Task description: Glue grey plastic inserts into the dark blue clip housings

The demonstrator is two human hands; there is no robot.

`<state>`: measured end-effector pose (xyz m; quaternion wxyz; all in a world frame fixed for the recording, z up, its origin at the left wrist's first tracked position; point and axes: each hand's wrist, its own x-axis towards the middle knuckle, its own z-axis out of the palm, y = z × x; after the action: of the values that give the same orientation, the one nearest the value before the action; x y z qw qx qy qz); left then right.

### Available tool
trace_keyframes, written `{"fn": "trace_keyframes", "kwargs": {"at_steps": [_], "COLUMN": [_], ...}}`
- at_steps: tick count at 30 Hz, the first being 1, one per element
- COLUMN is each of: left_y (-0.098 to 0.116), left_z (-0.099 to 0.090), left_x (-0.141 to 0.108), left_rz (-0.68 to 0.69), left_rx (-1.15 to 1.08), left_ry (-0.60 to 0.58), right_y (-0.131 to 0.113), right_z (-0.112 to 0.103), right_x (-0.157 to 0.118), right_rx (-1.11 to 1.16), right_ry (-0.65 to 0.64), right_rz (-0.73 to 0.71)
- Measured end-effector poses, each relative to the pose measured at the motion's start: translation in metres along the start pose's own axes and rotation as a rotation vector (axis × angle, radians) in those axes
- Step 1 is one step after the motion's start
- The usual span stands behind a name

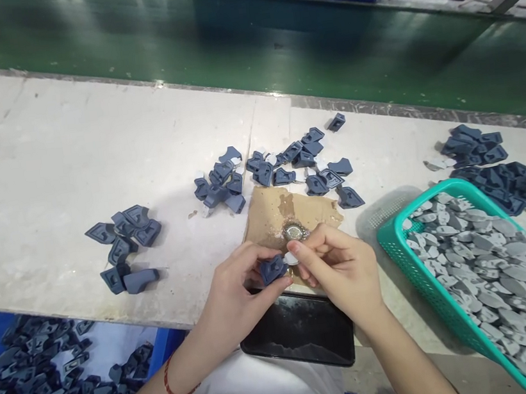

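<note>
My left hand pinches a dark blue-grey plastic piece between thumb and fingers. Close against its right side, my right hand grips a small whitish piece. Both hands are over the near edge of a brown cardboard sheet, where a small round metallic container sits just beyond the fingertips. Below the hands lies a black phone-like device. Several loose blue-grey pieces are heaped behind the cardboard, some with whitish parts among them.
A green basket of light grey pieces stands at the right, with blue-grey heaps behind it. More such pieces lie at the left. A blue bin is at lower left. A green belt crosses the back.
</note>
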<state>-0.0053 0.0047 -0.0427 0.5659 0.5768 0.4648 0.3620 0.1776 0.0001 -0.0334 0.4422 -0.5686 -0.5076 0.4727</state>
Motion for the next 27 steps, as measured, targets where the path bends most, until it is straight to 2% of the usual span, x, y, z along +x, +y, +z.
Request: {"fn": "trace_keyframes", "kwargs": {"at_steps": [3,10,23,25,27], "left_y": [0.0016,0.0002,0.0001,0.0026,0.0052], "left_z": [-0.0001,-0.0001,0.001,0.001,0.0011], "left_x": [0.0002,0.0007,0.0015,0.0013,0.001], "left_rz": [0.004,0.032,-0.039,-0.073,-0.137], "left_rx": [0.007,0.057,0.015,-0.017,-0.08], "left_ry": [0.0,0.002,0.003,0.003,-0.005], "right_y": [0.002,-0.0044,-0.0032,-0.0041,-0.0062], "right_z": [-0.0007,-0.0002,-0.001,-0.0008,-0.0022], "right_x": [-0.0008,0.0,0.0031,0.0028,0.0027], "right_rx": [-0.048,-0.182,-0.121,-0.118,-0.167], "right_ry": [-0.003,-0.045,-0.15,-0.109,-0.062], "right_rz": [-0.032,-0.218,-0.084,-0.119,-0.233]}}
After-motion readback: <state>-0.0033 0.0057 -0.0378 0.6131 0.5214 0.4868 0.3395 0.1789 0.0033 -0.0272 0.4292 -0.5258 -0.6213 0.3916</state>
